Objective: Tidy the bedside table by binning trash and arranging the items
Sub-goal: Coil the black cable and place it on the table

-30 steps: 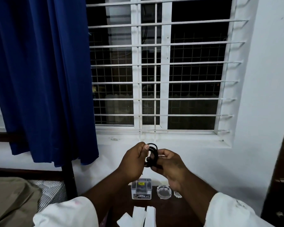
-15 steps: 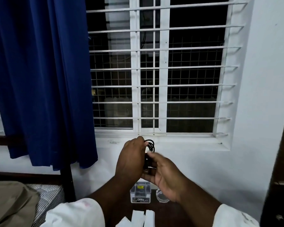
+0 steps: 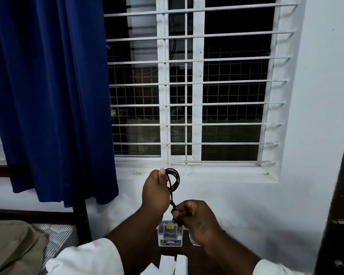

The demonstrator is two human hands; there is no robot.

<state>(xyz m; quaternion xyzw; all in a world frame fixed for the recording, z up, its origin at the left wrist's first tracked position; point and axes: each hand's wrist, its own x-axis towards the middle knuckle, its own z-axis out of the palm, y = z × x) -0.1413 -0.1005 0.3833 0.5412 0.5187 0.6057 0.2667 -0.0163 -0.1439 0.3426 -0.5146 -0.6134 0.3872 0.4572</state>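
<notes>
Your right hand [image 3: 195,217] has dropped away from your left hand [image 3: 156,192], drawing a tail taut from the thin black coiled cord [image 3: 174,180]. Each grip pinches it above the dark tabletop [image 3: 195,253], so the coiling looks nearly finished.

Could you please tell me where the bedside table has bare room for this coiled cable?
Only a narrow dark strip of table between the clear box and the white papers shows bare. The near edge is crowded with papers; forearms hide the rest.

Head-worn camera faces the window [image 3: 191,86], hands close below.
</notes>
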